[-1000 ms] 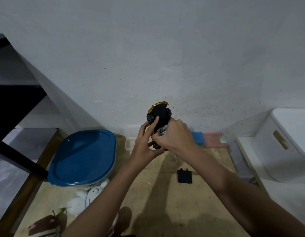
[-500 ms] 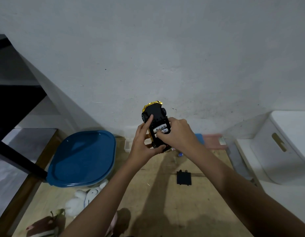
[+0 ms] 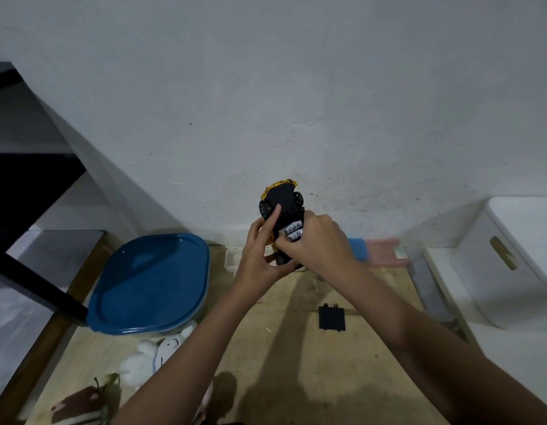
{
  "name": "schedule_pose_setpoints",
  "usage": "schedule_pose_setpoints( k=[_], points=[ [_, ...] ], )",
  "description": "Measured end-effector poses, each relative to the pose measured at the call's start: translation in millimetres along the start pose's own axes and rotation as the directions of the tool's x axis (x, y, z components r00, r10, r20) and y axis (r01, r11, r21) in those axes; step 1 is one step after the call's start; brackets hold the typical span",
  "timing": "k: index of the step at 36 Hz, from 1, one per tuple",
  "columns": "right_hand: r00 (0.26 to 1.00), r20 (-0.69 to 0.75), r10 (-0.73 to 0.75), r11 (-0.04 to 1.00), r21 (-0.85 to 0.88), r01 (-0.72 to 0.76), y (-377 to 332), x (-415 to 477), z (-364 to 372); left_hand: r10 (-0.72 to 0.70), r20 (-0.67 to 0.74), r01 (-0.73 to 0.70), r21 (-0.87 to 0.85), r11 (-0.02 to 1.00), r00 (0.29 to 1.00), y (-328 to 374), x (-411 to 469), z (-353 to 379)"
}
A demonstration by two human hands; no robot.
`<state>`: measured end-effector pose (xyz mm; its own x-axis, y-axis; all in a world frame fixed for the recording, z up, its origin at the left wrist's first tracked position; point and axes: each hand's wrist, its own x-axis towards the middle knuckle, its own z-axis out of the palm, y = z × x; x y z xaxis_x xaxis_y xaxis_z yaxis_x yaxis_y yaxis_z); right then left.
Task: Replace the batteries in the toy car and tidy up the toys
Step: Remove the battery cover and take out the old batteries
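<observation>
A yellow toy car [image 3: 282, 200] is held upside down above the wooden table [image 3: 358, 378], its black underside facing me. My left hand [image 3: 260, 256] grips its left side, index finger stretched along the chassis. My right hand [image 3: 318, 243] curls over the open battery bay, fingers on the white batteries [image 3: 293, 234] seated in it. The black battery cover [image 3: 332, 318] lies flat on the table below my right forearm.
A blue-lidded container [image 3: 149, 280] stands at the left. A white plush toy [image 3: 155, 354] and a brown plush [image 3: 79, 406] lie at the near left. White, blue and pink trays [image 3: 382, 250] line the wall. A white storage box [image 3: 505, 259] sits right, a black frame [image 3: 33, 286] left.
The car has turned so its underside and the batteries face me more squarely. My right hand has shifted from covering the bay to pressing at the batteries' lower end.
</observation>
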<state>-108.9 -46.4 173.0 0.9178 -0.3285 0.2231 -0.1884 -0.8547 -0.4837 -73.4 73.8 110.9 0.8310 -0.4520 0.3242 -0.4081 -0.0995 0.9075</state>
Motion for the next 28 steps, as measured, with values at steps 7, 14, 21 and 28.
schedule_pose_setpoints(
  k=[7, 14, 21, 28],
  points=[
    [1.0, 0.008, -0.006, 0.999, -0.037, 0.007, -4.6, -2.5, -2.7, 0.019, 0.012, -0.019, 0.023, 1.0, 1.0, 0.5, -0.4, 1.3],
    [0.999, 0.033, -0.008, 1.0, -0.002, 0.008, -4.0, -4.1, -0.7, 0.0, 0.028, -0.001, 0.029, 1.0, 1.0, 0.2, -3.1, 1.9],
    [0.999, 0.036, -0.015, 1.0, 0.017, 0.014, -2.0, -4.3, 1.0, 0.003, 0.018, -0.003, 0.028, 1.0, 1.0, -1.5, -3.3, 2.7],
    [0.999, 0.034, -0.027, 1.0, 0.0, 0.027, 0.1, -3.5, 2.2, 0.006, 0.014, -0.007, 0.037, 0.999, 1.0, -2.1, -3.1, 2.2]
  ],
)
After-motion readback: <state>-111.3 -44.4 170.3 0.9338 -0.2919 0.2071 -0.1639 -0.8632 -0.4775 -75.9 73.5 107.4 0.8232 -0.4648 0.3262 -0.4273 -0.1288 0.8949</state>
